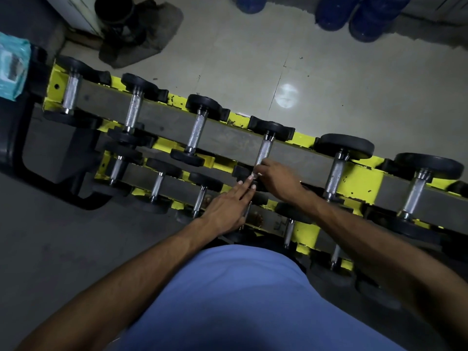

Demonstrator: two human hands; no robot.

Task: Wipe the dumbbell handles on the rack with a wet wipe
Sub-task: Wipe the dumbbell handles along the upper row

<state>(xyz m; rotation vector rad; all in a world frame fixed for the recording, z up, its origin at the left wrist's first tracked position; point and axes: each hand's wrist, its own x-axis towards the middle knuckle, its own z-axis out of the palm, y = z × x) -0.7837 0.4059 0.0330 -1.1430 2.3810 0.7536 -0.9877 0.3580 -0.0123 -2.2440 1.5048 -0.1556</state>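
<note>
A yellow rack [359, 178] runs aslant from the upper left of the frame to the right edge, with rows of black-headed dumbbells lying across its rails. Both hands meet at the middle of the frame, close together, at the near end of the fourth dumbbell [272, 127] in the top row.

The right hand [278, 181] has its fingers curled round the lower end of that dumbbell's knurled metal handle [264, 150]. A small pale scrap of wet wipe [254, 175] shows at its fingertips, pressed against the metal.

The left hand [228, 206] lies just below and to the left, fingers straight and together, holding nothing. Its fingertips reach the dumbbell's near black head, which the hands mostly hide.

At the left edge, high up, a teal wipe packet [11, 69] sits on a black piece of gear. A pale tiled floor [354, 84] lies beyond the rack, with blue jugs [364, 16] at the top right and a grey mat [152, 34] at the top left. A blue shirt [240, 300] fills the bottom centre.
</note>
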